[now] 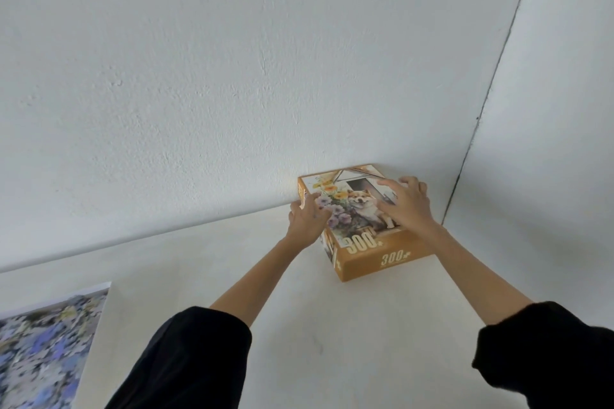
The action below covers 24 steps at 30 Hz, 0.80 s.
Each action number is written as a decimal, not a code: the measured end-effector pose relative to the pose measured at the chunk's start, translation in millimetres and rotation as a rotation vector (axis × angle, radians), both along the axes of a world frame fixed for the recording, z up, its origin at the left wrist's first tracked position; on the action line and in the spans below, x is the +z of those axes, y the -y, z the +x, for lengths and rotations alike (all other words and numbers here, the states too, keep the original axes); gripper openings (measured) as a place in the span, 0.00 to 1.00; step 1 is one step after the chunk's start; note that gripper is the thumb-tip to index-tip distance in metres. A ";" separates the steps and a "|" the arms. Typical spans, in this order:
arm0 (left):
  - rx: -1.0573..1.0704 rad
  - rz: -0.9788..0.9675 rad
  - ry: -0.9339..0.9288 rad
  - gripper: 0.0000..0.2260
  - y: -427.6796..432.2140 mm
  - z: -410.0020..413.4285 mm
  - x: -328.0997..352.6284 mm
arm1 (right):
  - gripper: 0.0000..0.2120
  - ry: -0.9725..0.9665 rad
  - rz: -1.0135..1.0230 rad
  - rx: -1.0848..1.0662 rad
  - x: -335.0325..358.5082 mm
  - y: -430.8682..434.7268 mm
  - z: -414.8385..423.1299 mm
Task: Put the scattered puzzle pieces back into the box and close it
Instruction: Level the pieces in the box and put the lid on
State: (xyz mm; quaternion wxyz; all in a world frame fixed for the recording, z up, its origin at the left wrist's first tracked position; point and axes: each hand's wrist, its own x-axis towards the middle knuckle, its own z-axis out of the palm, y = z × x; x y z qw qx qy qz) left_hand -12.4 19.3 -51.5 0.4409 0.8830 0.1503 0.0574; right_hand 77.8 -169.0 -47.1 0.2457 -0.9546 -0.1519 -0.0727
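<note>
Arms outstretched, left hand point(307, 216) grips the box point(385, 259) by its edge, right hand point(408, 203) lies splayed on top.

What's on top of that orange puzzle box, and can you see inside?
Two hands lie on the box lid: the left hand at its left edge, the right hand spread over the dog picture. The lid is on, so the contents are hidden.

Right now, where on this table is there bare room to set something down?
Bare: the table between the puzzle sheet and the box, along the wall, and between the forearms. Crowded: the far right corner, where left hand and right hand rest on the box.
</note>
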 end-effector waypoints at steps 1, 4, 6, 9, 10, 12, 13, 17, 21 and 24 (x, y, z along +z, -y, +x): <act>0.006 -0.010 -0.015 0.24 2.3 3.3 -2.1 | 0.24 -0.021 -0.025 -0.012 -2.7 4.2 4.7; -0.002 -0.002 -0.056 0.28 8.7 10.5 -9.2 | 0.28 -0.100 -0.066 -0.040 -7.4 13.8 15.1; 0.003 -0.007 -0.070 0.29 11.4 13.9 -14.4 | 0.31 -0.169 -0.050 -0.024 -10.2 16.7 20.5; 0.011 -0.054 -0.047 0.29 16.3 16.5 -19.1 | 0.30 -0.228 0.015 0.032 -12.1 17.2 22.0; 0.017 -0.094 -0.035 0.29 18.6 16.9 -19.3 | 0.29 -0.232 0.031 0.040 -11.9 16.8 20.8; 0.043 -0.201 -0.005 0.27 24.0 15.9 -17.7 | 0.29 -0.229 0.068 0.041 -11.1 15.1 17.4; 0.061 -0.246 0.018 0.27 26.6 14.8 -16.4 | 0.28 -0.229 0.088 0.036 -11.3 14.0 15.1; 0.116 -0.296 0.154 0.25 27.2 10.9 -10.0 | 0.28 -0.219 0.173 0.012 -5.2 9.3 2.6; 0.122 -0.279 0.183 0.25 13.4 -4.3 4.0 | 0.29 -0.200 0.179 0.021 11.3 -2.5 -15.4; 0.142 -0.274 0.175 0.24 -4.3 -21.7 16.9 | 0.30 -0.183 0.162 0.035 23.5 -16.5 -32.6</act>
